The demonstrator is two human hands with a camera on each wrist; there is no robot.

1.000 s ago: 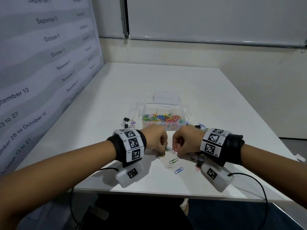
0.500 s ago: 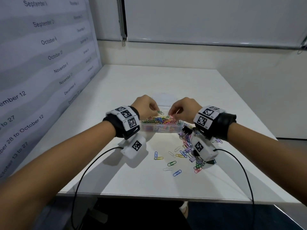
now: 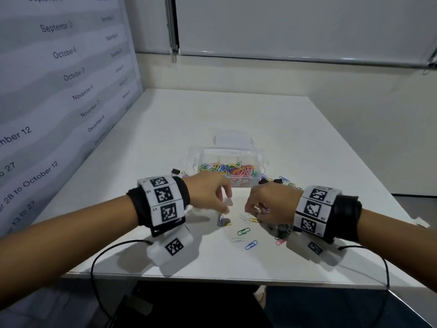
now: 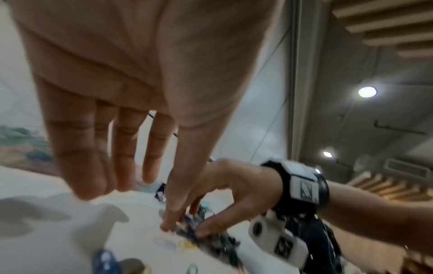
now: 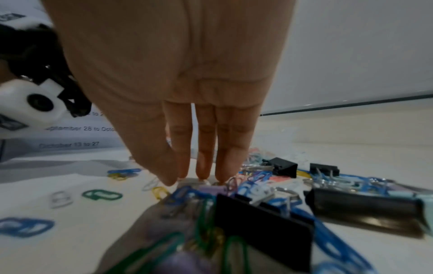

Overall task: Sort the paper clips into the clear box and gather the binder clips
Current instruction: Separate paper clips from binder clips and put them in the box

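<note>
We find both hands low over the white table [image 3: 295, 129], near its front edge and short of the clear box [image 3: 228, 170].

Left hand [image 3: 208, 194]: fingers extended and loosely spread, holding nothing, fingertips just above a blue paper clip [image 3: 220, 219] and the yellow one beside it. Our judgement is that the step in hand is another pick-up. It is best done by pressing one fingertip on a clip's end to tip it, then pinching, since flat wire on a smooth top offers no edge.

Loose paper clips [image 3: 243, 231] lie between the hands, thin coloured wire loops in green, white, blue and yellow, each apart from its neighbour.

Right hand [image 3: 269, 207]: fingers pointing down, thumb closing toward them at the edge of a mixed heap. We cannot tell whether anything is yet pinched. Here we would draw single clips clear of the black binder clips [image 5: 264, 224], whose wire handles could snag.

The box, behind both hands, holds a dense multicoloured layer.
</note>
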